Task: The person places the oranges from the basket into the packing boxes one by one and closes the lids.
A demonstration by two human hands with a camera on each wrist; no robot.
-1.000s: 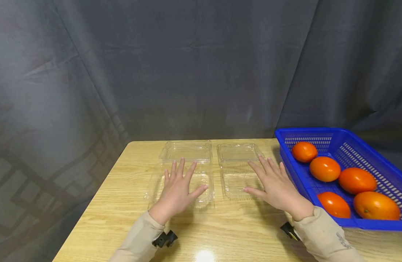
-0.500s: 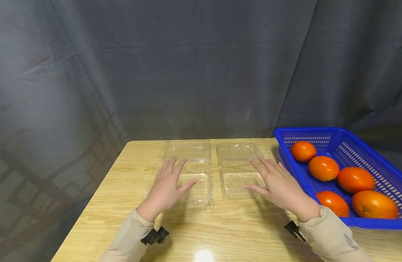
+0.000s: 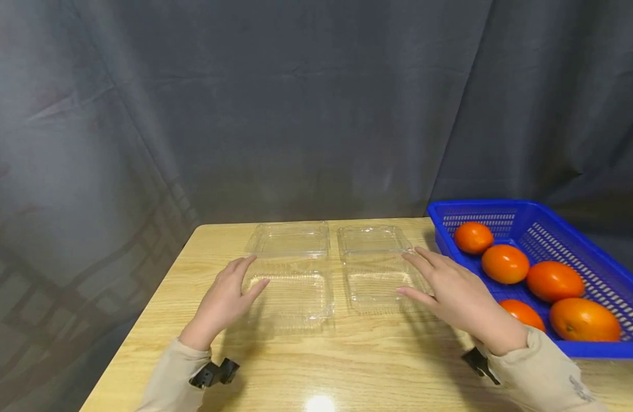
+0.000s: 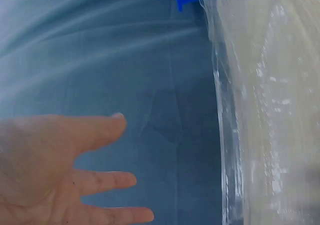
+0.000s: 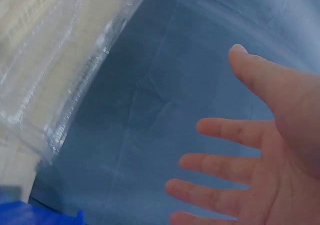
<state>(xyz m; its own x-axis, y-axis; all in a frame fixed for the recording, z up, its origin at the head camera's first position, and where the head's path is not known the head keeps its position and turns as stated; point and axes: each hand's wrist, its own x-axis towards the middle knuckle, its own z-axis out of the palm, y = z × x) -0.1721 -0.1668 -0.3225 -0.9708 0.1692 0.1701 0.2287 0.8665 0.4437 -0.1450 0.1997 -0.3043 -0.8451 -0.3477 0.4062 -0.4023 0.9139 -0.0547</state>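
Observation:
Two clear plastic clamshell boxes lie with lids raised or folded back on the wooden table. The left clamshell box [image 3: 296, 297] is beside my left hand [image 3: 221, 300], whose fingers are spread and hold nothing. Over the right edge of the right clamshell box [image 3: 378, 286] hovers my right hand [image 3: 458, 294], fingers extended and nothing in its grasp. Both wrist views show bare palms, the left hand [image 4: 55, 170] and the right hand [image 5: 255, 165], apart from the plastic. Whether any fingertip touches a box in the head view is hard to tell.
At the right stands a blue plastic basket [image 3: 450, 243] with several orange-red, smooth oval fruits, one of them a round fruit [image 3: 504, 264]. A dark grey curtain [image 3: 316, 114] hangs behind the wooden table [image 3: 316, 366].
My left hand has moved left, off the left clamshell box. The right hand has shifted slightly right and its fingers have come closer together. The boxes stay in place.

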